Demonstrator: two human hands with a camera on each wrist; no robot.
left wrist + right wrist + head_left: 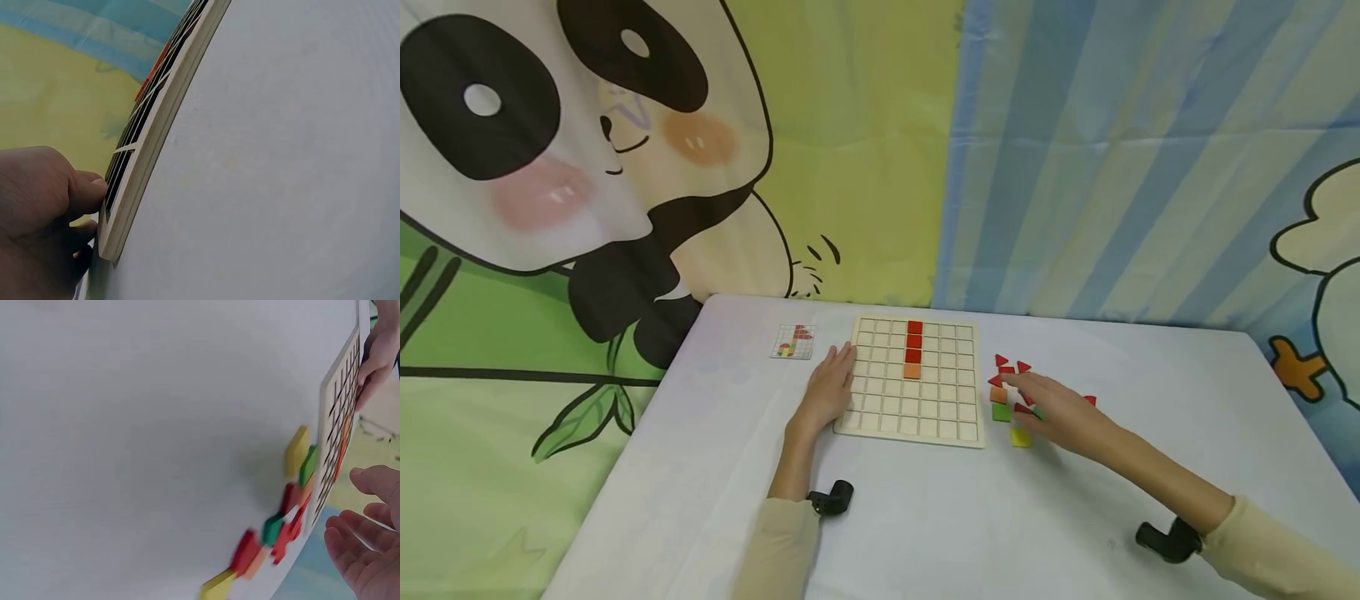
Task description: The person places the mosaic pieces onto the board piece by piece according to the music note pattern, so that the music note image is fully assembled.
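Observation:
A pale wooden grid board [887,408] lies on the table, with a column of red squares [913,342] and an orange square [912,371] below them. My left hand [829,392] rests along the board's left edge, its thumb touching the rim in the left wrist view. Over the loose pieces right of the board hovers my right hand [1060,412], fingers spread loosely and nothing seen in them. Around it lie red triangles [1002,360], a green square [1001,412], an orange piece [997,394] and a yellow square [1020,437]. The hand hides several other pieces.
A small pattern card [793,342] with a coloured picture on a grid lies left of the board. The white table [925,517] meets a printed cloth backdrop [865,167] at its far edge. Each wrist wears a black camera.

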